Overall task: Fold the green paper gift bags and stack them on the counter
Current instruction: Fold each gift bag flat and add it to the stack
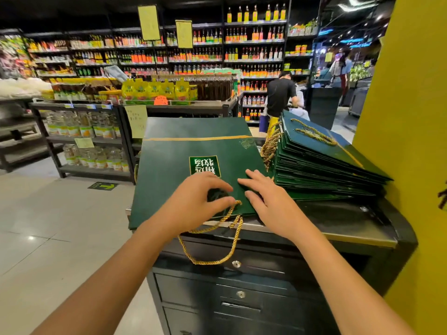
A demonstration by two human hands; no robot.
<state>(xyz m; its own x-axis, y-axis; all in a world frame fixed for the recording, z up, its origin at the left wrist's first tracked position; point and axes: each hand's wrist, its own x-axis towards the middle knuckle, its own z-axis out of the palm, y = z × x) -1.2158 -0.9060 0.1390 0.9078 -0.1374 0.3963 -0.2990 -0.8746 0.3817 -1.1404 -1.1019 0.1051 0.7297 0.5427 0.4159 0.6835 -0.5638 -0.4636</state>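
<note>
The left hand [193, 201] hides the near edge of the white-lettered label [205, 164] on the flat dark green paper gift bag [167, 180]; the far shelf bottles [254, 55] are too small to read.

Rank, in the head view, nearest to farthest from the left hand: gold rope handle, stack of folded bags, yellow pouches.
1. Gold rope handle, at left hand's thumb.
2. Stack of folded bags, right side.
3. Yellow pouches, far shelf.
</note>
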